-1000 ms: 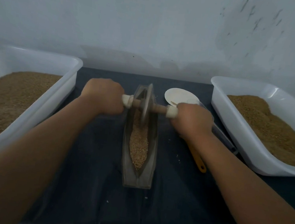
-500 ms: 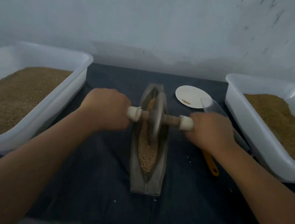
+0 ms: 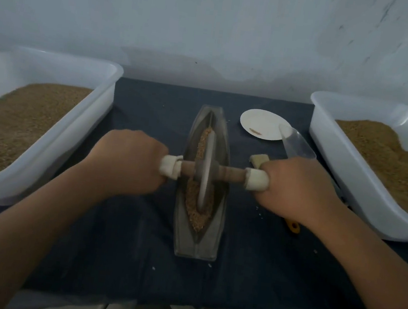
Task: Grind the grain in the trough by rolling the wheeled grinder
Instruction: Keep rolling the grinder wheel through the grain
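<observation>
A grey boat-shaped trough lies lengthwise on the dark cloth in the middle. Brown grain fills its groove. The wheeled grinder, a grey disc on a wooden axle with white-wrapped ends, stands upright in the groove near the trough's middle. My left hand grips the left handle and my right hand grips the right handle, knuckles up. The handle ends inside the fists are hidden.
Two white tubs of brown grain stand either side, the left tub and the right tub. A small white plate and a clear scoop with an orange handle lie right of the trough. Wall behind.
The grinder has rolled toward me along the trough, from its far end to about the middle. Both hands came back with it, still gripping the handles.
</observation>
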The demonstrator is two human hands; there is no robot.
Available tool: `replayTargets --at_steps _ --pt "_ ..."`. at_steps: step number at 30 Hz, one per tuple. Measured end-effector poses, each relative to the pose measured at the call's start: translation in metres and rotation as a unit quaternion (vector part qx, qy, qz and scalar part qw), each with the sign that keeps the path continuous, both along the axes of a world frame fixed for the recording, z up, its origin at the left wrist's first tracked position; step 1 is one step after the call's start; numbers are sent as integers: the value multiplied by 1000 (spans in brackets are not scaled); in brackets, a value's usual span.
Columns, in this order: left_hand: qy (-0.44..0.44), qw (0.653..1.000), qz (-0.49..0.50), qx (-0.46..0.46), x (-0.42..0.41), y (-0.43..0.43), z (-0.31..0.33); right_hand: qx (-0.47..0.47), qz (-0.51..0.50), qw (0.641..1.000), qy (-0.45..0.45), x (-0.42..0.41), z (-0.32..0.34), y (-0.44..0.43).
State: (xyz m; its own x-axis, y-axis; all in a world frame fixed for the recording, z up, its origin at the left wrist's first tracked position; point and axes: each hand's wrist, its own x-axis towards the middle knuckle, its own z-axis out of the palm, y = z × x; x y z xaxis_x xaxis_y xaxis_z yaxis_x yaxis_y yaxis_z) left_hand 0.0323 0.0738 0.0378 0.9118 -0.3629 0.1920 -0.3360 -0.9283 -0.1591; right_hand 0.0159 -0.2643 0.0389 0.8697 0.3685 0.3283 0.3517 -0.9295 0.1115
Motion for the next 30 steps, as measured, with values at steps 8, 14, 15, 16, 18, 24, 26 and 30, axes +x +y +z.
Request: replayTargets --at_steps 8,14,15,16,18,24,26,30 --pt "69 991 90 -67 76 -17 6 -31 -117 993 -9 82 21 39" --pt "79 993 51 -74 31 -5 -3 -56 -53 997 -8 43 19 21" --pt "87 993 38 -68 21 -1 -4 -67 -42 997 2 31 18 16" --pt "90 993 30 -63 12 2 -5 -70 -34 997 15 21 18 12" --pt "83 995 21 -54 7 6 -6 -62 -32 997 38 12 17 7" --pt "53 995 80 -40 52 -16 9 -30 -89 995 -31 59 9 26" --pt "49 993 96 -44 63 -23 14 -17 -109 993 -38 71 5 28" --pt "33 998 56 -1 45 -23 20 -7 -95 995 13 58 0 20"
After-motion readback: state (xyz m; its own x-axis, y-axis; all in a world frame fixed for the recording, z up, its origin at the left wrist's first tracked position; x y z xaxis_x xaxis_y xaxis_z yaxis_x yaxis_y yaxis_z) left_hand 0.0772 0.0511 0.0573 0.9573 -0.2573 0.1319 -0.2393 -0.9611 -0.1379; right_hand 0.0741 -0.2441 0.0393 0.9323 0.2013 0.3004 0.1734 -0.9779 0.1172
